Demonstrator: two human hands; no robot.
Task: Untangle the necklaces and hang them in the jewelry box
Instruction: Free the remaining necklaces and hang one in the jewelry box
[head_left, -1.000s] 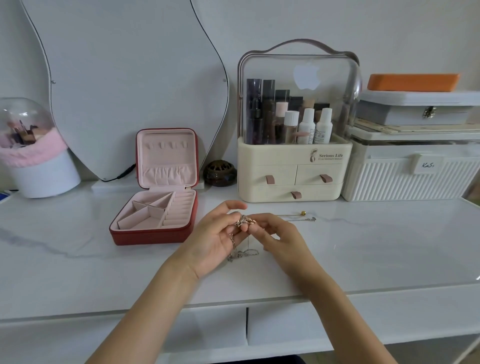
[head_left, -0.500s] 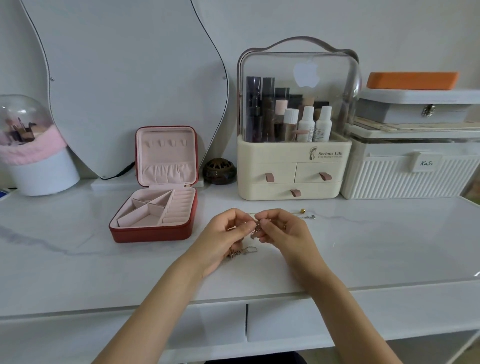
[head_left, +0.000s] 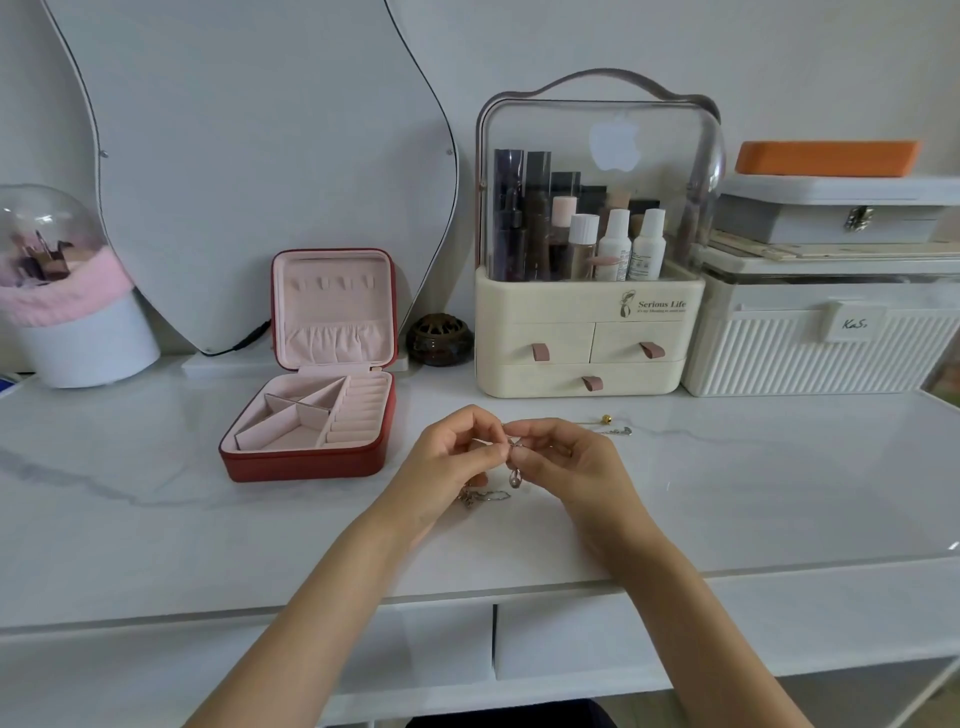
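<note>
A knot of thin necklaces (head_left: 514, 457) is held just above the white marble desk, at its middle. My left hand (head_left: 447, 462) and my right hand (head_left: 571, 462) both pinch the chains, fingertips almost touching. An oval pendant (head_left: 515, 478) hangs down between the hands, and loose chain (head_left: 480, 496) trails onto the desk under my left hand. The red jewelry box (head_left: 311, 415) stands open to the left, its pink lid upright with a row of small hooks (head_left: 332, 283) and nothing hanging from them.
A gold-headed pin and a silver chain piece (head_left: 613, 426) lie just behind my right hand. Along the back stand a cream cosmetics organizer (head_left: 587, 338), a white ribbed case (head_left: 821, 338), a dark round pot (head_left: 439, 340), a curved mirror (head_left: 260, 156) and a pink-trimmed brush holder (head_left: 67, 312).
Both hands have sunk closer to the desk and drawn together on the knot. The oval pendant has dropped free and now hangs between them.
</note>
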